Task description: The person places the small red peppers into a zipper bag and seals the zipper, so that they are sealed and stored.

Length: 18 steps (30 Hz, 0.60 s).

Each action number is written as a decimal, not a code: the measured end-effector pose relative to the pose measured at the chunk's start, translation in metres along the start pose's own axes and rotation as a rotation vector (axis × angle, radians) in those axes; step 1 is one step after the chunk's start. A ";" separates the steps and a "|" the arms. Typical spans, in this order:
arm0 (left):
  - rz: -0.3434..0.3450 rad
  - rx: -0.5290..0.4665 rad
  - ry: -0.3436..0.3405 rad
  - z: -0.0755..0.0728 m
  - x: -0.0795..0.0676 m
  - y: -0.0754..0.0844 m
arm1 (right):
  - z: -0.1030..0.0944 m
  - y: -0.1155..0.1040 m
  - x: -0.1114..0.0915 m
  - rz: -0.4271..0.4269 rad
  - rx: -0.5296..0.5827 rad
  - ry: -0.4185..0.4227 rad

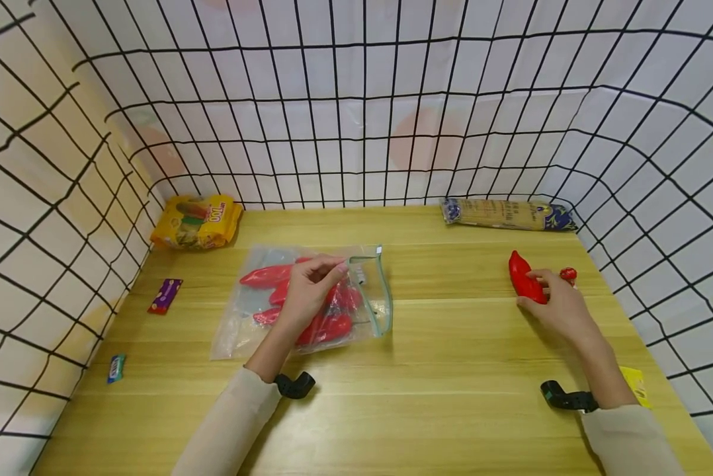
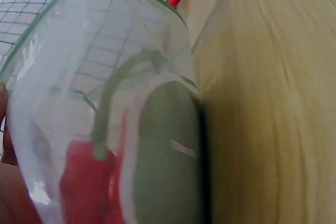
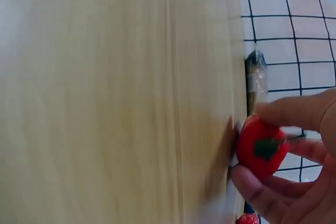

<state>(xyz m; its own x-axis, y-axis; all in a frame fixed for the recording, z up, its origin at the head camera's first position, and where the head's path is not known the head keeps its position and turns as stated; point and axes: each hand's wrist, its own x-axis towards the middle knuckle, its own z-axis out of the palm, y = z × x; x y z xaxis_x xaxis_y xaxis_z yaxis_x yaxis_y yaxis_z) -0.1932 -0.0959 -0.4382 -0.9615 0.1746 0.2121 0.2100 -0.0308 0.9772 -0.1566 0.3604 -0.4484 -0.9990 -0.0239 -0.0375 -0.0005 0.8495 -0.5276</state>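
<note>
On the left half of the table lies a clear zip bag (image 1: pixel 228 334) with several red peppers (image 1: pixel 267 276) inside. My left hand (image 1: pixel 305 291) pinches the bag's upper edge near its mouth between thumb and fingers. In the left wrist view the mouth of the bag (image 2: pixel 58 61) gapes, its green zip strip curving round. Over at the right, my right hand (image 1: pixel 561 307) holds a single red pepper (image 1: pixel 526 283) between thumb and fingers, close to the tabletop. The right wrist view shows the end of this red pepper (image 3: pixel 247 142) with its green cap and thin stem.
A yellow snack packet (image 1: pixel 198 221) sits at the back left, a long beige-and-blue packet (image 1: pixel 505 215) at the back right. Purple (image 1: pixel 165 295) and teal (image 1: pixel 116 368) small packets lie left. A small red ball-shaped thing (image 1: pixel 567 273) and yellow packet (image 1: pixel 635 385) are right. Black wire mesh (image 1: pixel 362 125) encloses the table.
</note>
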 end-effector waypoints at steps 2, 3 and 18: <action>0.002 0.011 0.001 0.000 0.000 0.003 | 0.002 -0.004 -0.001 0.010 0.040 -0.008; 0.003 0.014 0.001 0.000 0.000 0.004 | 0.003 -0.007 -0.002 0.012 0.077 -0.008; -0.007 0.017 0.014 0.005 -0.008 0.041 | 0.051 -0.123 0.006 -0.194 0.660 -0.330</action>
<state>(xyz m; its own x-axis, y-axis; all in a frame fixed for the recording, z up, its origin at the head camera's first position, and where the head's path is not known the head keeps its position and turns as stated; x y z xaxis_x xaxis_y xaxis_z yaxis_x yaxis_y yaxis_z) -0.1761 -0.0941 -0.4000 -0.9654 0.1609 0.2051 0.2058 -0.0128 0.9785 -0.1607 0.2285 -0.4271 -0.9186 -0.3851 -0.0889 -0.0449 0.3251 -0.9446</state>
